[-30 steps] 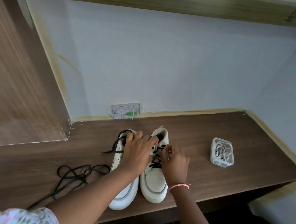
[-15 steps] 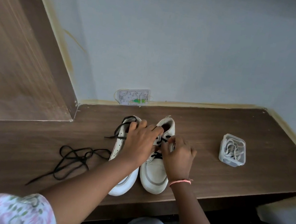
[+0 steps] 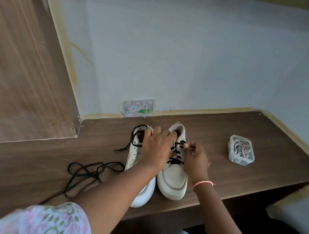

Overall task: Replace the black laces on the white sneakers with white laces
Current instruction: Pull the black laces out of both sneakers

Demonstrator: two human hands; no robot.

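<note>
The shelf (image 3: 240, 177) at lower right is matt, dark wood-grain laminate. The 2 sneakers (image 3: 173, 178) look like smooth, matt off-white leather with rubbery soles. The box (image 3: 241, 152) at right is clear glossy plastic.

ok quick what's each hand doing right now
Left hand: fingers rest spread over the right sneaker, holding nothing.
Right hand: pinches the black lace.

right hand (image 3: 195, 159) | fingers now pinching black lace (image 3: 177, 152) higher, nearer shoe's collar
</note>
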